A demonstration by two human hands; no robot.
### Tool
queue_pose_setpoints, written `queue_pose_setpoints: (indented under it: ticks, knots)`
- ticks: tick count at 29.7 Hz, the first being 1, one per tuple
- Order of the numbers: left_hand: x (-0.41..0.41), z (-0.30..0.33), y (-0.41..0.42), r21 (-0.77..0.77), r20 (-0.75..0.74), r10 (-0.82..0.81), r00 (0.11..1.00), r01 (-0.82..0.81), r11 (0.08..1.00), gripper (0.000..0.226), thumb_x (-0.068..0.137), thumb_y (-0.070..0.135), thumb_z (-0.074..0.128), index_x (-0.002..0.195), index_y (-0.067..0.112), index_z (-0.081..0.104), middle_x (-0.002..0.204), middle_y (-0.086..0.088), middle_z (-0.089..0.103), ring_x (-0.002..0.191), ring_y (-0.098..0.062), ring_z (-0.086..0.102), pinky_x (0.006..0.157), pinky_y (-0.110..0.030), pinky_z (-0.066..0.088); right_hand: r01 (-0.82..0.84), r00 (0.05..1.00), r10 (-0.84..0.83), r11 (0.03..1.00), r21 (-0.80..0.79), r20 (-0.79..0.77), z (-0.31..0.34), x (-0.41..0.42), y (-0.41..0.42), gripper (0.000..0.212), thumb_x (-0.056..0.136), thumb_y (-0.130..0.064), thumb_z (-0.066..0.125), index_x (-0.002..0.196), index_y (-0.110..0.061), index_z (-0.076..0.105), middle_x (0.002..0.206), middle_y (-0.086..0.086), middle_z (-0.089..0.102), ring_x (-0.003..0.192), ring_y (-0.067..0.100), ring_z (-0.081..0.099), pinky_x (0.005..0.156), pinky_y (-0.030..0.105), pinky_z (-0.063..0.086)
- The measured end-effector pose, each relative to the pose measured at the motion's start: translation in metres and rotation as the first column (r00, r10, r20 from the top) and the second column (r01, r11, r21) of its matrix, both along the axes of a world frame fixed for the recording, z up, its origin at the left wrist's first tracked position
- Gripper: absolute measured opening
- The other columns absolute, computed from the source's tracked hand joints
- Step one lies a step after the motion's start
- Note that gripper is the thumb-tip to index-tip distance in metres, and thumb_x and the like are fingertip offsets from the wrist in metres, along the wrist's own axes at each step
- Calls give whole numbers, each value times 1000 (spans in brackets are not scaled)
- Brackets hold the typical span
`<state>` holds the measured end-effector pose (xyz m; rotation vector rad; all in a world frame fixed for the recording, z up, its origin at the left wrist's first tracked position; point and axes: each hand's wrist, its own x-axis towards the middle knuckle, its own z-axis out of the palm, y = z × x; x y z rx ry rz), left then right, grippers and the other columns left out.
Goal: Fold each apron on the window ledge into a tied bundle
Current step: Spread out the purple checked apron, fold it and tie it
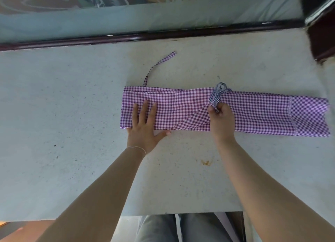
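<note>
Purple-and-white gingham, the apron (253,113) lies folded into a long narrow strip on the pale speckled window ledge (72,106), its long axis running left to right, roughly parallel to the dark window frame (145,36) on the far side. The left hand (144,126) lies flat on the strip's left end, fingers straight and slightly spread, pointing away toward the window, thumb stretched out to the right along the near edge; its forearm reaches in from the near side. The right hand (220,117) sits near the middle of the strip, fingers curled, pinching a bunched, knotted tie (217,95) that rises toward the far edge; just how the knot is formed is hard to tell. A loose strap (159,64) trails from the strip's far left corner, angling away and to the right across the ledge. A thin bracelet (137,148) circles the left wrist.
</note>
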<state>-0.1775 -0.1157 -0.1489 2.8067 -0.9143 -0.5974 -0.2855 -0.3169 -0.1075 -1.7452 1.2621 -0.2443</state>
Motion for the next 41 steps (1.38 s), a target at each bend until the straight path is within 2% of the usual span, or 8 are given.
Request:
queue_pose_setpoints:
  ticks: [5,14,20,30,34,36,38,41]
  knots:
    - [-3,0,-3,-10,50,55,997,-54,998,87,80,84,8,151,34,3,161,-2,5,148,-30,4,106,-62,15,21,1000,-21,991,136,-7,-7,0,-2,24,99,-21,49,119,-10,54,109,-2,57,101,17,55,92,34,47]
    - [6,29,-5,9,-160,89,983,-88,996,78,83,71,21,152,35,12,161,4,-6,147,-21,-12,114,-57,9,1,998,4,995,102,-55,-15,4,-7,24,98,-19,51,117,-5,55,113,6,61,98,16,54,80,25,39]
    - [-14,63,-36,57,256,-55,965,41,998,47,94,46,48,132,18,52,149,-10,39,135,-35,37,98,-50,44,6,1000,-4,991,135,-17,-16,2,-7,23,98,-18,51,117,-6,56,104,-3,56,97,15,54,80,25,40]
    - [-25,-3,-100,95,63,-395,916,389,917,67,93,60,0,148,25,-17,160,1,-14,147,-24,-12,116,-50,-12,-137,980,169,957,255,-108,-10,2,-27,29,95,-27,55,117,-8,61,98,-2,63,96,19,62,68,24,44]
    - [-26,-7,-103,124,45,-408,912,400,908,66,90,61,-6,144,26,-23,155,3,-25,146,-25,-18,116,-52,-13,-112,994,106,931,348,36,-4,23,-37,48,82,-42,71,114,-7,64,102,5,71,95,18,67,80,31,55]
    - [-27,-6,-104,125,49,-410,911,402,907,65,90,60,-7,143,27,-23,153,4,-27,146,-25,-18,116,-52,-14,-49,994,9,923,382,105,-5,37,-40,59,79,-36,76,123,-6,52,104,-2,65,88,8,64,78,16,54]
    - [-26,-5,-104,128,57,-406,912,396,909,66,90,61,-6,144,26,-20,152,5,-27,146,-26,-17,115,-51,-15,3,995,-36,947,323,95,-3,46,-46,54,86,-22,69,131,-9,42,96,-4,57,75,4,55,56,0,42]
    - [-26,-3,-106,126,56,-406,912,397,909,67,88,61,-9,146,28,-16,151,5,-27,146,-26,-16,113,-50,-18,3,1000,-6,994,114,25,-6,36,-65,22,92,-13,59,114,-10,57,91,5,66,71,14,60,63,19,52]
